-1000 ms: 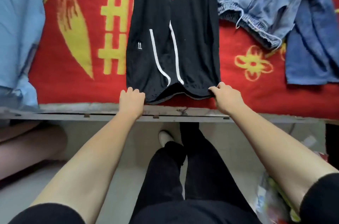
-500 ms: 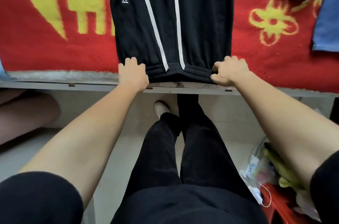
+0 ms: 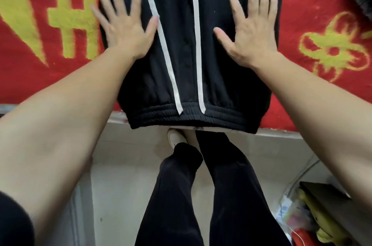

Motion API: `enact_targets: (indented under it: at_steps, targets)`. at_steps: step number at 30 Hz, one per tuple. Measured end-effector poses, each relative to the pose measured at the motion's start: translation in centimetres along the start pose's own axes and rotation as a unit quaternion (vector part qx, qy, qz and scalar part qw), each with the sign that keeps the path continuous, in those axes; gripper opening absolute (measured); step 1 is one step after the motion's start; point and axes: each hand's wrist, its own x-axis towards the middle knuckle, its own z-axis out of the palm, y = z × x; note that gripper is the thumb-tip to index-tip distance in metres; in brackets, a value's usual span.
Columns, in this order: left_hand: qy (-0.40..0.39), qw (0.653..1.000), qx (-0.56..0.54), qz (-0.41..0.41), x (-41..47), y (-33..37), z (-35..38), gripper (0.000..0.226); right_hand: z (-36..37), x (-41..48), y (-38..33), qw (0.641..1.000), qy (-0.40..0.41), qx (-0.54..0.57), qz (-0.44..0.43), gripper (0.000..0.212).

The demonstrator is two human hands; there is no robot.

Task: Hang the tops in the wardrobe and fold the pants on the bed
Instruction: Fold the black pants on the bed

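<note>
Black pants point(image 3: 211, 76) on red blanket point(image 3: 314, 3) | left hand point(image 3: 125, 30), right hand point(image 3: 254, 36) flat atop | grip: splayed, holding nothing

Black sleeve point(image 3: 12, 221), black trousers point(image 3: 175, 195), pale shoe point(image 3: 174, 138)

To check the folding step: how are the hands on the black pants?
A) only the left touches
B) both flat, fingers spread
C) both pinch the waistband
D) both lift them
B: left hand and right hand lie flat on the pants, fingers spread.
</note>
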Motion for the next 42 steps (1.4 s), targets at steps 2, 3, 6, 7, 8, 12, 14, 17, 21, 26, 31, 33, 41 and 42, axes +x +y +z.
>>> enact_targets:
  at_steps: [2, 3, 6, 7, 8, 12, 14, 17, 21, 26, 31, 33, 41, 42]
  targets:
    - [-0.047, 0.990, -0.066, -0.114, 1.9, -1.3, 1.1, 0.087, 1.4, 0.8, 1.8, 0.999, -0.023, -0.007, 0.035, 0.086]
    - [-0.065, 0.985, -0.080, -0.138, 2.2, -1.7, 1.6, 0.090, 2.0, 0.7, 2.6, 0.998, -0.032, -0.011, 0.050, 0.088]
    - [-0.089, 0.983, -0.072, -0.143, 2.1, -1.8, 1.4, 0.093, 2.2, 0.4, 3.1, 0.998, -0.040, -0.014, 0.053, 0.090]
    - [-0.080, 0.984, -0.067, -0.145, 1.9, -1.6, 1.0, 0.092, 1.8, 0.6, 3.0, 0.998, -0.050, -0.008, 0.046, 0.091]
    - [-0.053, 0.987, -0.060, -0.142, 1.7, -1.1, 0.6, 0.089, 1.5, 0.8, 3.1, 0.998, -0.055, -0.001, 0.038, 0.090]
    - [0.112, 0.987, -0.073, -0.085, -1.7, 3.7, 0.0, 0.075, 1.0, -0.8, 5.3, 0.999, -0.005, 0.031, 0.041, 0.078]
    - [0.106, 0.991, -0.076, 0.008, -6.1, 6.7, 1.7, 0.076, 1.4, -2.7, 6.6, 0.998, -0.036, 0.007, 0.044, 0.077]
    - [-0.045, 0.994, -0.017, 0.095, -12.3, 8.8, 4.7, 0.085, 1.5, -3.3, 7.5, 0.996, -0.079, 0.009, 0.036, 0.080]
    - [-0.061, 0.995, -0.009, 0.073, -12.8, 8.7, 5.6, 0.086, 0.3, -2.4, 7.7, 0.996, -0.036, 0.067, 0.051, 0.071]
    - [0.070, 0.981, -0.131, 0.122, -13.6, 12.4, 3.0, 0.053, -2.1, 1.2, 7.8, 0.952, 0.067, 0.224, 0.196, 0.062]
    - [-0.028, 0.953, -0.237, 0.186, -14.8, 21.4, 0.6, 0.044, -3.3, 5.1, 10.0, 0.941, -0.005, 0.222, 0.256, 0.045]
    - [-0.097, 0.966, -0.173, 0.164, -14.8, 24.0, 0.6, 0.055, -3.4, 5.8, 11.3, 0.954, -0.043, 0.182, 0.236, 0.036]
    - [-0.104, 0.957, -0.235, 0.133, -13.2, 25.9, 1.3, 0.030, -4.2, 5.9, 10.1, 0.955, 0.074, 0.173, 0.230, 0.039]
    - [-0.090, 0.955, -0.253, 0.129, -13.1, 25.7, 1.3, 0.030, -4.0, 5.9, 10.2, 0.960, 0.068, 0.173, 0.210, 0.042]
